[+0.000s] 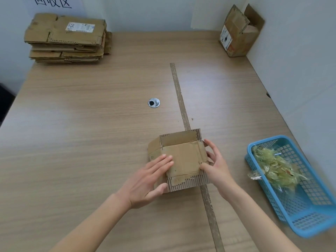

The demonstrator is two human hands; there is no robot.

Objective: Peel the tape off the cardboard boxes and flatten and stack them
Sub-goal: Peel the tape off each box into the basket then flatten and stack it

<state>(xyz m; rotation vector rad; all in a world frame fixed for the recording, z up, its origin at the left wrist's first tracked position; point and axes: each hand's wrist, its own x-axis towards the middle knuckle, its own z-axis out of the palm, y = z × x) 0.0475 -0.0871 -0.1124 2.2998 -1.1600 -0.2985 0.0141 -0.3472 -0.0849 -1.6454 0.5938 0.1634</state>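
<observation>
Two hands on one small cardboard box (181, 157), near the front of the wooden table (91, 115), over a worn strip (179, 95) running down the tabletop. Left hand (149, 180) laid on the top panel, fingers straight and close together, thumb against the near corrugated edge – pressing, not pinching. Right hand (215, 164) at the right side of the box, fingers loosely curved along the edge; whether gripping or only touching, hard to tell. Box brown, top flaps closed, corrugated edges showing front and back, left wall already leaning outward; no clear tape visible on top. Probably light and fairly stiff, yet weak at the creases – best taken at opposite side walls and pushed sideways to collapse. Stack of flattened boxes (67, 37) at the far left corner, one open box (238, 31) waiting at the far right, and a blue basket (309, 211) of peeled tape (274, 166) just right of the hands.
</observation>
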